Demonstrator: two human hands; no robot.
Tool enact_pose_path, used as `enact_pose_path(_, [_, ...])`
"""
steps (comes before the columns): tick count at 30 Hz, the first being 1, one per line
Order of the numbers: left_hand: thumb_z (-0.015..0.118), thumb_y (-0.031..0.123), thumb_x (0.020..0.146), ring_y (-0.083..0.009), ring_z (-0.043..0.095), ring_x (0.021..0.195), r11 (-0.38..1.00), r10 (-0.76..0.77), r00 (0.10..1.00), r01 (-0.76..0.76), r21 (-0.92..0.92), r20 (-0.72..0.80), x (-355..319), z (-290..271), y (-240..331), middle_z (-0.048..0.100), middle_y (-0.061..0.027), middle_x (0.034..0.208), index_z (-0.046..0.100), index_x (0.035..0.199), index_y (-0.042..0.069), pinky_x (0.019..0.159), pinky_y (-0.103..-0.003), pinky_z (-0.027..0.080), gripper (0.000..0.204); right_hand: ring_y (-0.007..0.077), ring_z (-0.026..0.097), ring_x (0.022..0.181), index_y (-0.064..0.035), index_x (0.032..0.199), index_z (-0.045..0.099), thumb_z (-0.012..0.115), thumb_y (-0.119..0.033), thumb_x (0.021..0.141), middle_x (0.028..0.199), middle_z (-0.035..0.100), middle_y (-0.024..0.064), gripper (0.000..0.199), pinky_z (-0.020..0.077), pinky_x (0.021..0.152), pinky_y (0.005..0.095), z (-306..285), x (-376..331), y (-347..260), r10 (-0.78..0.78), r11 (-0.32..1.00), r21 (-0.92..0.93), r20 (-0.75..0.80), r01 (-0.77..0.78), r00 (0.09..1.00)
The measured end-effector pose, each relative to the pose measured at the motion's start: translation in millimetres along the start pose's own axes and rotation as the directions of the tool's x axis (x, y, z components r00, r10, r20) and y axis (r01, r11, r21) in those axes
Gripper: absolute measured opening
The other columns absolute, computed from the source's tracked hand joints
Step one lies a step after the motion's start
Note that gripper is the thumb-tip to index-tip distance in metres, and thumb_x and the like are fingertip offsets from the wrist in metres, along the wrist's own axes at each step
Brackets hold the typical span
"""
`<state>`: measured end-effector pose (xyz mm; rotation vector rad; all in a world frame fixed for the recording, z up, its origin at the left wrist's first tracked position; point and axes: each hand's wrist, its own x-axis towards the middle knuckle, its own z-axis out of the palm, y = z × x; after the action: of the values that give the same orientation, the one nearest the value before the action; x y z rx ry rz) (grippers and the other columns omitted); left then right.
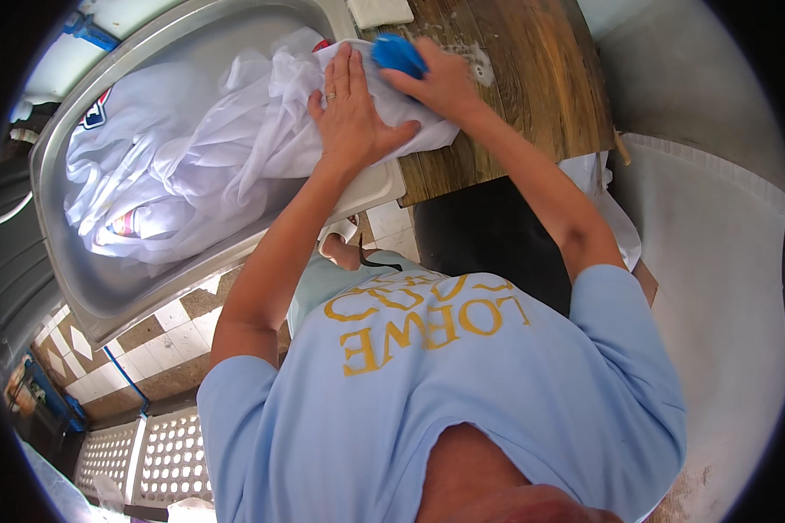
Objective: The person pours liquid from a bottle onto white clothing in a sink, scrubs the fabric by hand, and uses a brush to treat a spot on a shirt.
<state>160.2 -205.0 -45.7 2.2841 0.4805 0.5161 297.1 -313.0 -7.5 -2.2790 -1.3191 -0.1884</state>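
Most of the white garment [192, 166] lies heaped in the metal basin [105, 301], apparently unscrubbed (one end is spread over the rim onto the wooden board [532, 96]); left hand [351, 118] presses it flat, open-palmed, while right hand [440, 80] grips a blue brush [399, 54] on it, suds nearby

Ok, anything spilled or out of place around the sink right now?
Suds lie on the wooden counter beside the right hand, which grips a blue brush. The white cloth hangs out of the metal sink over its rim, pressed flat by the left hand.
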Motion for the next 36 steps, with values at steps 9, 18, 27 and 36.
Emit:
enact_pose_path(9, [0.077,0.052,0.053,-0.0321,0.02,0.142,1.0,-0.025,1.0,0.025,0.008,0.009,-5,-1,2,0.018,-0.012,0.155,0.02,0.146,-0.001,0.102,-0.061,0.022,0.121,0.0322,0.06,0.058,-0.0073,0.084,0.054,0.075,-0.048,0.075,0.066,0.06,0.0136,0.047,0.0477,0.052,0.037,-21,38,-17,-0.002,0.998,0.067,0.053,-0.002,0.999])
enact_pose_path(18, [0.077,0.051,0.053,-0.0318,0.021,0.142,1.0,-0.016,1.0,0.016,-0.005,0.006,1,-6,4,0.019,-0.0118,0.155,0.021,0.145,-0.001,0.102,-0.061,0.023,0.12,0.0337,0.06,0.06,-0.0063,0.084,0.053,0.076,-0.046,0.074,0.067,0.059,0.0157,0.047,0.0477,0.053,0.0381,-58,1,33,0.19,0.962,-0.241,0.242,-0.131,0.952])
enact_pose_path(27, [0.077,0.051,0.053,-0.0324,0.02,0.142,0.999,-0.035,0.999,0.035,-0.005,0.023,1,-9,3,0.018,-0.0123,0.155,0.02,0.146,-0.002,0.102,-0.061,0.023,0.121,0.0343,0.062,0.061,-0.0077,0.088,0.055,0.073,-0.047,0.077,0.069,0.062,0.015,0.045,0.048,0.055,0.0389,-36,-16,21,0.056,0.984,-0.176,0.175,-0.025,0.983])
enact_pose_path(36, [0.077,0.051,0.053,-0.0329,0.02,0.142,0.999,-0.038,0.999,0.039,-0.033,0.027,0,-6,-1,0.016,-0.0133,0.156,0.018,0.146,-0.002,0.103,-0.06,0.022,0.122,0.0347,0.064,0.065,-0.0091,0.093,0.058,0.072,-0.051,0.077,0.067,0.062,0.0135,0.047,0.0503,0.057,0.0404,-4,8,-12,0.07,0.989,-0.142,0.174,-0.045,0.982])
